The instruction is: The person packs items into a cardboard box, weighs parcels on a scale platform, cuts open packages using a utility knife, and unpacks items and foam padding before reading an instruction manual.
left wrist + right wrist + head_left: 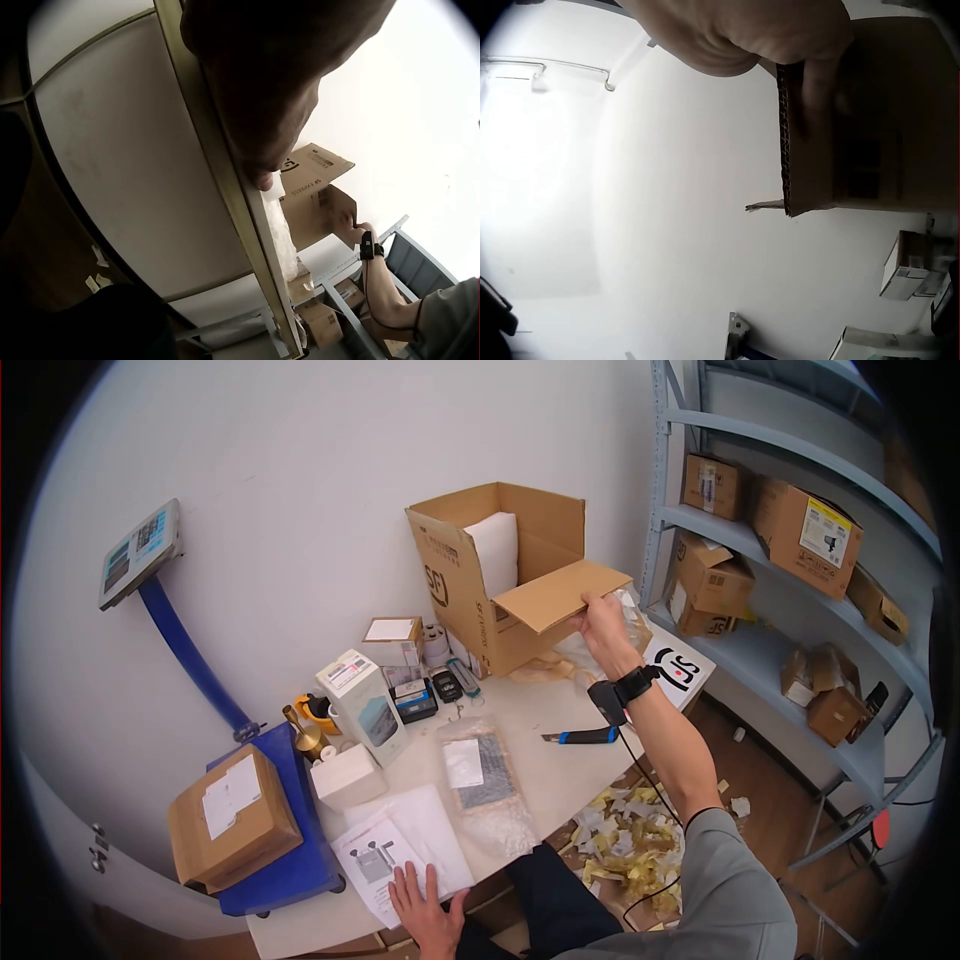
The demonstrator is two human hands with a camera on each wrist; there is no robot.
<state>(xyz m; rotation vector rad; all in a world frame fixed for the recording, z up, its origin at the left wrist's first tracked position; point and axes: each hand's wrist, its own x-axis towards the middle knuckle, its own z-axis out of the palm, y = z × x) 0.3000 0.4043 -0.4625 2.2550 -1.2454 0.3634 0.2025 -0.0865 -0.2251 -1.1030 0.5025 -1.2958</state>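
Note:
A large cardboard box point(458, 575) stands at the back of the table with its top open and a white padded piece point(497, 550) inside. At the box's front flap point(560, 595), my right hand point(603, 628) pinches the edge between thumb and fingers. The right wrist view shows the flap's corrugated edge point(784, 142) close by the fingers. My left hand point(428, 913) lies with fingers spread on printed sheets point(385, 860) by the front edge of the table. Beside them is a bubble-wrapped flat item point(485, 775) with a white label.
A blue-handled cutter point(585, 736) lies right of the wrapped item. White boxes point(362, 705) and small devices line the table's back left. On the left, a taped carton point(235, 815) sits on a blue scale point(325, 865). Shelves point(800, 540) with cartons stand right; paper scraps point(630, 845) cover the floor.

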